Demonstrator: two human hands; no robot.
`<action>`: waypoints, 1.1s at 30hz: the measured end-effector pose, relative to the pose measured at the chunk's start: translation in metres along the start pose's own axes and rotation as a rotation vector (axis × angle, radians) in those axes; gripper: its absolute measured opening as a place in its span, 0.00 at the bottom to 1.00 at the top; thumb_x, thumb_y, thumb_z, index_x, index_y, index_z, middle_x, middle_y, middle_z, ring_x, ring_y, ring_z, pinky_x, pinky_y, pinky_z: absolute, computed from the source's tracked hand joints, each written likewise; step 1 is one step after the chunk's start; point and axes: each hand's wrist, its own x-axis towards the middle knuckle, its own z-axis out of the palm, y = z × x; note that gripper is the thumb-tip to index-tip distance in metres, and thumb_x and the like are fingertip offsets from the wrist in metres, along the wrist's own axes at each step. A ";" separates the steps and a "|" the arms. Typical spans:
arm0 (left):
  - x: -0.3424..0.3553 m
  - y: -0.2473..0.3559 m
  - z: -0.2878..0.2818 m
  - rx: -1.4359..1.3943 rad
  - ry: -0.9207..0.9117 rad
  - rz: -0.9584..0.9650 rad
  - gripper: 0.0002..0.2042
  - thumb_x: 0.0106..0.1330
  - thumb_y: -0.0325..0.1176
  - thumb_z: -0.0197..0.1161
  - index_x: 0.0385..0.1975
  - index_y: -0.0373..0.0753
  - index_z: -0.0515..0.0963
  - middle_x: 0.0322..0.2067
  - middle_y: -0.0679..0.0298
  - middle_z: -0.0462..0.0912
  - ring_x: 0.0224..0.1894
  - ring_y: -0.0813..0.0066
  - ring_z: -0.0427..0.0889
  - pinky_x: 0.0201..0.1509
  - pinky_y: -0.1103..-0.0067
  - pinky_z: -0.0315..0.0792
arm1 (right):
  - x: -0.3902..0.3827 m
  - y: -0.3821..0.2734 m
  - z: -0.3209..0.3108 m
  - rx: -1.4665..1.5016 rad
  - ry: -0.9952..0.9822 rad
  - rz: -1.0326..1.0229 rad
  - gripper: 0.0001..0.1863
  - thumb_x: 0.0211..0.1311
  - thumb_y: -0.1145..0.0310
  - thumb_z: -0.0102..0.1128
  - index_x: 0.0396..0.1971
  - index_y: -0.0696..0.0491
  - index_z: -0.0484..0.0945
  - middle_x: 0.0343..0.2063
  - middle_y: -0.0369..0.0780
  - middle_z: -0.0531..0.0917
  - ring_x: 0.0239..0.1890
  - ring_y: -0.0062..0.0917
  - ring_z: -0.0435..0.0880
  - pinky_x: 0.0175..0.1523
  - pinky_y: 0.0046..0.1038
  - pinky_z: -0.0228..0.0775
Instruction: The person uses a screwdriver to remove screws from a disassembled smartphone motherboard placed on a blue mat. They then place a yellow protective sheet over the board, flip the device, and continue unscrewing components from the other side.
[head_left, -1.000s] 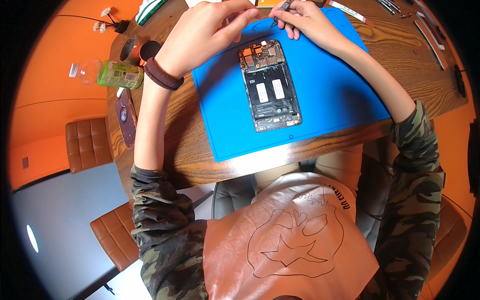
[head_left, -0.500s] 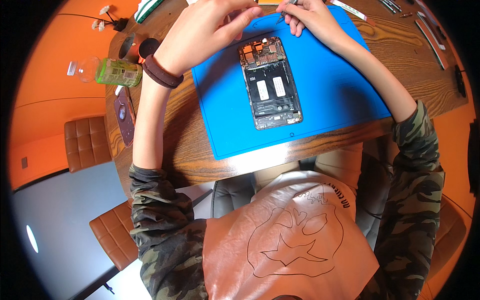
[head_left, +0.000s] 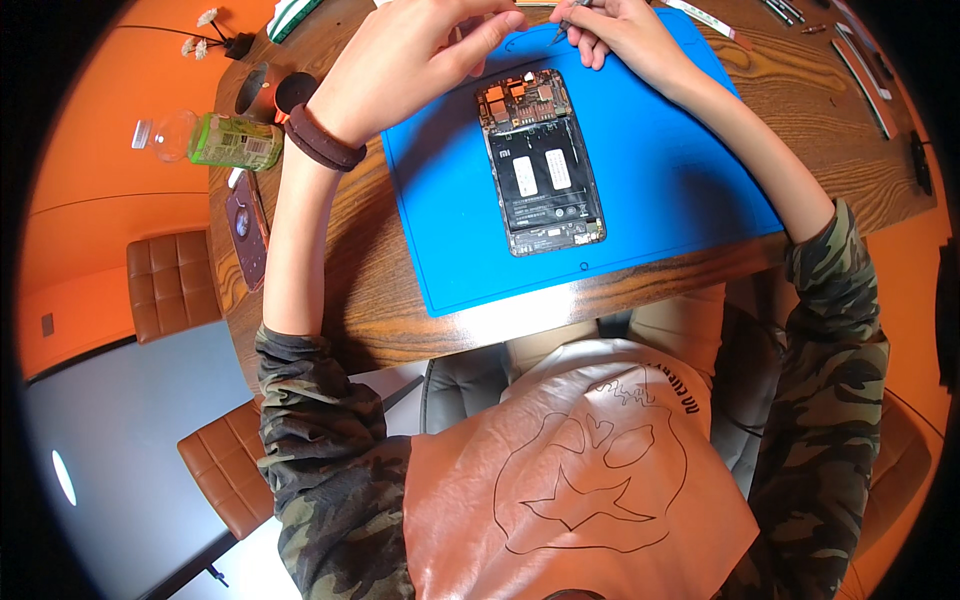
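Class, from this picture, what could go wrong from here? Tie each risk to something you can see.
1. The right hand holds a pointed tool near the opened phone's bare board and battery; a slip might scratch or pierce them.
2. Neither the right hand nor the left hand steadies the phone, so it could slide on the mat if pushed.
3. The bottle appears close to the left wrist and might get knocked.

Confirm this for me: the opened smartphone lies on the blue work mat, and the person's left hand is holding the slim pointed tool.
One thing is wrong: the head view shows the slim pointed tool in the right hand, not the left hand. The opened smartphone does lie on the blue work mat.
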 end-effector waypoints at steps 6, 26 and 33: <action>-0.001 0.001 -0.002 0.023 -0.002 -0.028 0.13 0.75 0.38 0.54 0.41 0.34 0.81 0.19 0.59 0.81 0.23 0.69 0.82 0.30 0.75 0.74 | 0.000 0.001 -0.001 0.027 -0.016 -0.001 0.13 0.73 0.67 0.54 0.34 0.61 0.80 0.21 0.37 0.80 0.19 0.19 0.80 0.23 0.18 0.72; -0.001 0.003 0.000 0.049 -0.008 -0.027 0.14 0.75 0.38 0.53 0.40 0.34 0.81 0.20 0.59 0.82 0.24 0.69 0.84 0.32 0.75 0.75 | -0.001 0.001 0.000 -0.019 -0.016 -0.019 0.12 0.72 0.67 0.56 0.33 0.60 0.81 0.22 0.37 0.81 0.20 0.19 0.80 0.24 0.18 0.72; -0.001 0.008 -0.003 0.034 -0.001 -0.021 0.13 0.75 0.37 0.53 0.40 0.34 0.81 0.19 0.60 0.82 0.23 0.70 0.83 0.31 0.76 0.74 | -0.003 -0.006 -0.001 0.078 0.031 -0.033 0.12 0.73 0.66 0.55 0.34 0.60 0.80 0.21 0.37 0.80 0.18 0.18 0.79 0.22 0.17 0.70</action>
